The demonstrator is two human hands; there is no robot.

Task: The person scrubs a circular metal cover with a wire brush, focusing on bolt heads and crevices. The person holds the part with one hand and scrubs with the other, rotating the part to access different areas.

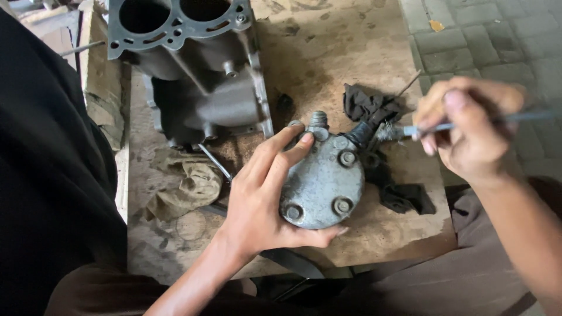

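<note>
Worn wooden board (pixel 328 52) is lying over paving; dark grey engine block (pixel 193 64) is sitting at its far-left end, w/ a tan rag (pixel 187 181) just in front; round grey compressor body (pixel 322 181) is resting mid-board on a black rag (pixel 404 196); left hand (pixel 257 199) is gripping its left edge, fingers spread over the top; right hand (pixel 468 134) is pinching a thin brush (pixel 410 131), bristles touching the black port at the part's upper right.

Compressor (pixel 321 186) in left hand (pixel 263 199) (brush (pixel 410 131) alongside)
</note>
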